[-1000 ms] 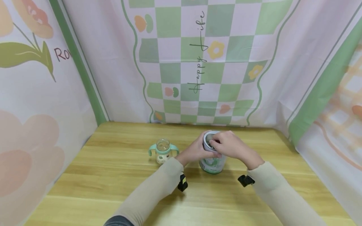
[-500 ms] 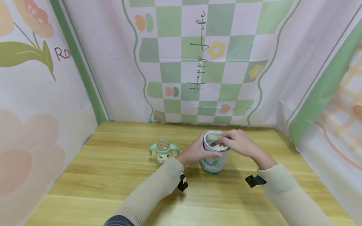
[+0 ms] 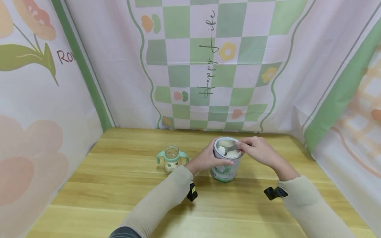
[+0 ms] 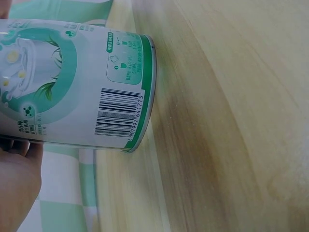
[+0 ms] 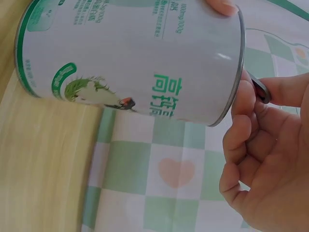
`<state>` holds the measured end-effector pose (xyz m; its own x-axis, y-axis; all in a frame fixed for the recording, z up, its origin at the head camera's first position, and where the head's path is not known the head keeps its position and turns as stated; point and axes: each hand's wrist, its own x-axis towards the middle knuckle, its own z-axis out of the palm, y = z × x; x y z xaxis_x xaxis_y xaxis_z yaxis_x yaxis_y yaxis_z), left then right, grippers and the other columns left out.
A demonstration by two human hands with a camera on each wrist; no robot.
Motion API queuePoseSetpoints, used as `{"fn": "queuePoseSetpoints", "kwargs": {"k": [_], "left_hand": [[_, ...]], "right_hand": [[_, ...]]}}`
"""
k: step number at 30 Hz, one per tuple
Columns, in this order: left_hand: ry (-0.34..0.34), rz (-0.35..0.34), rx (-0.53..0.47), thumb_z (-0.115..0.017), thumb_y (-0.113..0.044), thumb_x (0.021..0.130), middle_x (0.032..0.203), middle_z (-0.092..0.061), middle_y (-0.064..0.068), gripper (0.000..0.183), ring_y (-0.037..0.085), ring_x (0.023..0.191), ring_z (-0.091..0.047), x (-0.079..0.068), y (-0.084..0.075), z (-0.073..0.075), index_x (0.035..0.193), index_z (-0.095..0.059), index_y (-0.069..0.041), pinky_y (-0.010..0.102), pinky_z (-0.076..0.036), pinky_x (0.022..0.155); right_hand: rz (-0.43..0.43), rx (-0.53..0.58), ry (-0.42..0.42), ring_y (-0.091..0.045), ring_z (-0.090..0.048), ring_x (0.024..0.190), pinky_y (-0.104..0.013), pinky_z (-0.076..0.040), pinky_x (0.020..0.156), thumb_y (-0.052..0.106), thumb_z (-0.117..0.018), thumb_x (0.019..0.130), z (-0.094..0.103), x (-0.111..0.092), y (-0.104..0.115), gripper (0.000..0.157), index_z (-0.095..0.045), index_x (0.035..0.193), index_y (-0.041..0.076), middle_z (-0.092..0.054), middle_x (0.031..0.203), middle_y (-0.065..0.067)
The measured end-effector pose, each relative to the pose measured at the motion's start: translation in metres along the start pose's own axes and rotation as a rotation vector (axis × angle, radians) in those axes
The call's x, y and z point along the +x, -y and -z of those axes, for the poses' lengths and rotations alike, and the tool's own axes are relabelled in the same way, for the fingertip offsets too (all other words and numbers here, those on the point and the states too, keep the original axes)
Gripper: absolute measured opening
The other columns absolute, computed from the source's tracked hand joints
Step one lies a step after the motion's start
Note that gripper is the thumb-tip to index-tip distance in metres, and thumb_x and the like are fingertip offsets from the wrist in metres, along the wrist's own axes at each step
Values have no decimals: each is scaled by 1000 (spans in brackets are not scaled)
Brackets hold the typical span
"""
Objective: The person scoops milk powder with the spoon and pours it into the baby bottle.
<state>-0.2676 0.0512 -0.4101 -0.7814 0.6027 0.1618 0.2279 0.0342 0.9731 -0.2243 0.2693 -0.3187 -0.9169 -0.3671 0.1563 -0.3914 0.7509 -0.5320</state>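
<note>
A white and green milk powder tin (image 3: pixel 225 172), open at the top, stands upright on the table, with pale powder (image 3: pixel 233 154) inside. My left hand (image 3: pixel 206 157) grips the tin's left side near the rim, thumb across the front. At the right of the rim, my right hand (image 3: pixel 258 151) pinches the handle of a grey metal spoon (image 3: pixel 232 148). The spoon slants down to the left into the opening, white powder at its lower end. In the right wrist view, the tip of the handle (image 5: pixel 262 92) shows between thumb and fingers; the tin hides the rest.
Left of the tin stands a clear lidless baby bottle (image 3: pixel 171 163) with two mint-green handles, close by my left forearm. The wooden table (image 3: pixel 119 185) ends at a checkered green and white curtain (image 3: pixel 199 76) behind, with curtains at both sides.
My right hand has drawn back to the right and out of the tin's mouth, bringing the spoon into view with white powder at its end. The left hand and tin stay in place.
</note>
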Motion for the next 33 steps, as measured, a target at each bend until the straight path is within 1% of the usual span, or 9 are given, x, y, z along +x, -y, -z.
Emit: {"fn": "queuePoseSetpoints", "kwargs": {"k": [2, 4, 8, 11, 15, 19, 26, 30, 33], "left_hand": [[1, -4, 0, -86, -26, 82, 132, -52, -10, 84, 9, 116, -56, 0, 0, 0, 147, -33, -33, 33, -47, 96], [4, -8, 1, -86, -26, 82, 132, -52, -9, 83, 9, 116, -56, 0, 1, 0, 147, -33, -33, 33, -47, 96], [10, -14, 3, -85, -27, 83, 131, -53, -9, 83, 9, 115, -57, 0, 2, 0, 147, -32, -33, 34, -48, 96], [9, -13, 9, -85, -28, 83, 131, -53, -9, 83, 10, 115, -57, 0, 2, 0, 147, -33, -33, 35, -48, 96], [6, -6, 17, -86, -29, 83, 131, -53, -10, 84, 9, 116, -56, 0, 2, 0, 147, -32, -32, 35, -47, 96], [5, -5, 19, -85, -30, 83, 131, -52, -10, 84, 9, 116, -55, 1, 2, 0, 148, -32, -32, 36, -46, 97], [-3, -2, 25, -86, -29, 82, 133, -51, -11, 86, 8, 117, -54, 1, 2, 1, 148, -32, -32, 35, -46, 98], [-12, -4, 41, -86, -29, 82, 133, -51, -11, 86, 8, 118, -54, 1, 3, 1, 149, -32, -31, 35, -45, 99], [-18, 4, 50, -87, -29, 81, 133, -51, -11, 87, 8, 118, -54, 1, 2, 1, 149, -32, -31, 36, -45, 99]], "right_hand": [[3, -14, -23, -16, -63, 77, -37, -51, 68, 26, -52, 106, 0, -1, -1, 31, -76, 99, 6, -71, 87, 1], [6, -33, -50, -14, -58, 68, -33, -48, 62, 26, -54, 105, -1, -2, -3, 30, -75, 93, 9, -68, 78, 2], [33, -71, -103, -13, -43, 52, -29, -40, 51, 26, -56, 104, -6, -4, -6, 30, -69, 80, 13, -51, 60, 4], [68, -95, -140, -11, -39, 48, -27, -37, 47, 24, -58, 103, -9, -4, -6, 30, -67, 76, 14, -44, 55, 6], [97, -110, -176, -11, -39, 48, -27, -36, 46, 22, -58, 103, -10, -5, -7, 29, -69, 77, 13, -44, 55, 6], [61, -65, -182, -13, -43, 50, -28, -38, 47, 26, -57, 104, -8, -5, -10, 30, -72, 83, 10, -50, 59, 4], [-41, 62, -174, -20, -58, 76, -31, -47, 62, 32, -53, 106, -4, -7, -17, 35, -75, 97, 7, -68, 85, -5], [-85, 127, -161, -16, -52, 71, -29, -44, 60, 30, -51, 107, -4, -9, -23, 37, -74, 97, 3, -67, 86, -9], [-114, 169, -153, -14, -43, 62, -28, -39, 55, 30, -51, 107, -5, -11, -29, 38, -72, 97, 1, -63, 82, -9]]}}
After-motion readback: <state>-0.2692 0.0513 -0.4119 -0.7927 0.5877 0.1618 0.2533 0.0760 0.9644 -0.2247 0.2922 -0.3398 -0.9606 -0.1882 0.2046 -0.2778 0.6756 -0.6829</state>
